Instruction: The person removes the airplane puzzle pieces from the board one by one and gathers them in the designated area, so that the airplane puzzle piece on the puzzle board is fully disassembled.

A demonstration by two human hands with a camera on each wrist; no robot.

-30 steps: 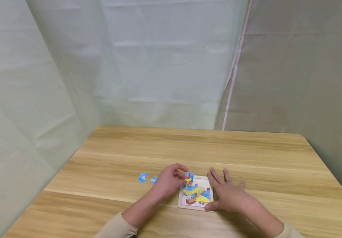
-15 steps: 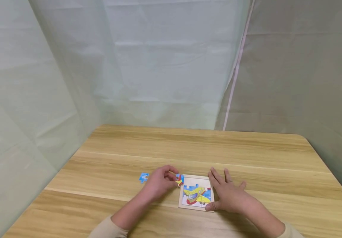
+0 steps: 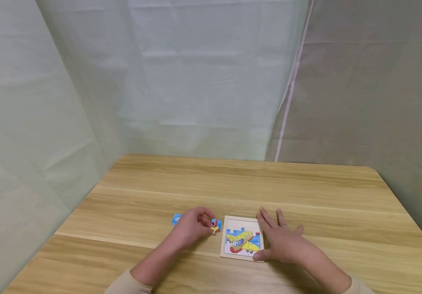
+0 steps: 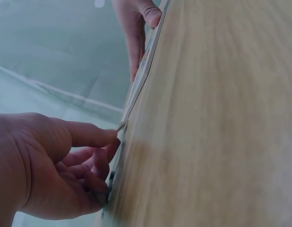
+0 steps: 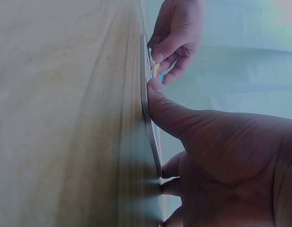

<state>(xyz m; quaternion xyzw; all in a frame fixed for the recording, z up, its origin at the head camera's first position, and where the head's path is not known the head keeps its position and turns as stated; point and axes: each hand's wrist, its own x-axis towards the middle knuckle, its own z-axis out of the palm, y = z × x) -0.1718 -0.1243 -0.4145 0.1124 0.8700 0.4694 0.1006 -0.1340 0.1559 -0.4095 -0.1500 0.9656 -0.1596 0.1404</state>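
My left hand (image 3: 190, 224) pinches a jigsaw piece (image 3: 216, 226) with a red and yellow plane tail on blue, low over the table left of the puzzle tray (image 3: 223, 239). In the left wrist view the piece (image 4: 122, 126) shows edge-on between thumb and fingertip. The wooden tray holds joined pieces forming a yellow airplane (image 3: 242, 241); its upper part is bare board. My right hand (image 3: 284, 241) rests along the tray's right side with fingers spread, the thumb on the near right corner. From the right wrist, the thumb (image 5: 158, 97) lies on the tray's edge.
Another loose blue jigsaw piece (image 3: 176, 218) lies on the wooden table (image 3: 299, 188), partly hidden behind my left hand. Pale cloth sheets (image 3: 203, 81) hang behind and beside the table.
My left hand has carried the tail piece left, from over the tray's upper left corner to the table beside it. My right hand and the tray have stayed in place.
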